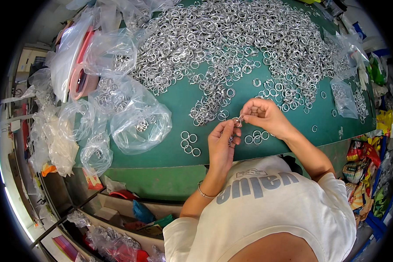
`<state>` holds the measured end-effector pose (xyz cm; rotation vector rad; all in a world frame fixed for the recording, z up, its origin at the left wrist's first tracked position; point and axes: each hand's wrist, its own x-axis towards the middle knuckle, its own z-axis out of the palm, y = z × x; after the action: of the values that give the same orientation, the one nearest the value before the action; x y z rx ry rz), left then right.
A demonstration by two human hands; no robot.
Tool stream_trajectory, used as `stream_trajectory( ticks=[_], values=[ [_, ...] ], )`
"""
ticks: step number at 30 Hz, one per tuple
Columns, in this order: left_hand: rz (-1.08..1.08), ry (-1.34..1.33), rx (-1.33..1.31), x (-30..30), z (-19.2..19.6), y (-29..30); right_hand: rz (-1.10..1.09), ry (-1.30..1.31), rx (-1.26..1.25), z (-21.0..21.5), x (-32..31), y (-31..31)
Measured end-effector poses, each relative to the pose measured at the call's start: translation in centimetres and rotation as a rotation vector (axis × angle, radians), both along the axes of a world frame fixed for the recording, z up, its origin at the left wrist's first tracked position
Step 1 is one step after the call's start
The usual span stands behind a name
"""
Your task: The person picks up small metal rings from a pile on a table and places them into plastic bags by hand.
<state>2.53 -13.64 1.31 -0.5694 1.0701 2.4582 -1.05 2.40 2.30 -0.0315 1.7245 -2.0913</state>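
Above the near edge of the green table (170, 157), my two hands meet at a small silver metal ring (239, 119). My left hand (222, 142) is closed, thumb and fingers pinching the ring; more shiny metal shows in its curled fingers, too small to count. From the other side, the fingertips of my right hand (267, 117) pinch at the same spot, partly hiding the ring. Left of my left hand lies a little group of rings (190, 143) flat on the table. Another small group of rings (257, 137) rests just below my right hand.
A large heap of silver rings (249, 26) spreads over the far table. Clear plastic bags (142, 124), some holding rings, lie at left beside a red-and-white object (81, 78). Another clear bag (344, 98) lies at right. Below the table is an open drawer (131, 236).
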Motion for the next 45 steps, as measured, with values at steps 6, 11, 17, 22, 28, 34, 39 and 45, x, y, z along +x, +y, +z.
stream_trajectory(
  ticks=[6,11,17,22,28,34,39,45],
  values=[
    [0.041,-0.073,0.096,0.0,0.2,0.0,-0.028,0.544,0.427,0.6,0.7,-0.4],
    [0.048,-0.074,0.131,-0.1,0.2,-0.3,-0.041,0.914,0.581,0.0,0.6,-0.3],
    [0.028,-0.006,0.068,0.1,0.4,-0.5,-0.093,0.307,0.215,-0.1,1.5,-0.7],
    [-0.025,-0.015,0.02,0.1,1.1,-0.5,-0.085,0.046,-0.031,0.1,1.1,0.0],
    [-0.028,0.005,-0.036,0.1,1.0,-0.5,-0.101,-0.064,-0.053,-0.2,1.3,0.0],
    [0.029,0.087,-0.099,0.2,0.9,-0.3,-0.038,-0.127,0.043,0.5,1.3,0.0],
    [0.017,0.163,-0.161,0.5,1.2,0.2,-0.059,-0.043,0.117,0.4,1.7,-0.2],
    [-0.04,0.166,-0.254,0.4,1.7,0.2,-0.068,0.084,0.311,2.0,2.0,-0.6]
  ],
)
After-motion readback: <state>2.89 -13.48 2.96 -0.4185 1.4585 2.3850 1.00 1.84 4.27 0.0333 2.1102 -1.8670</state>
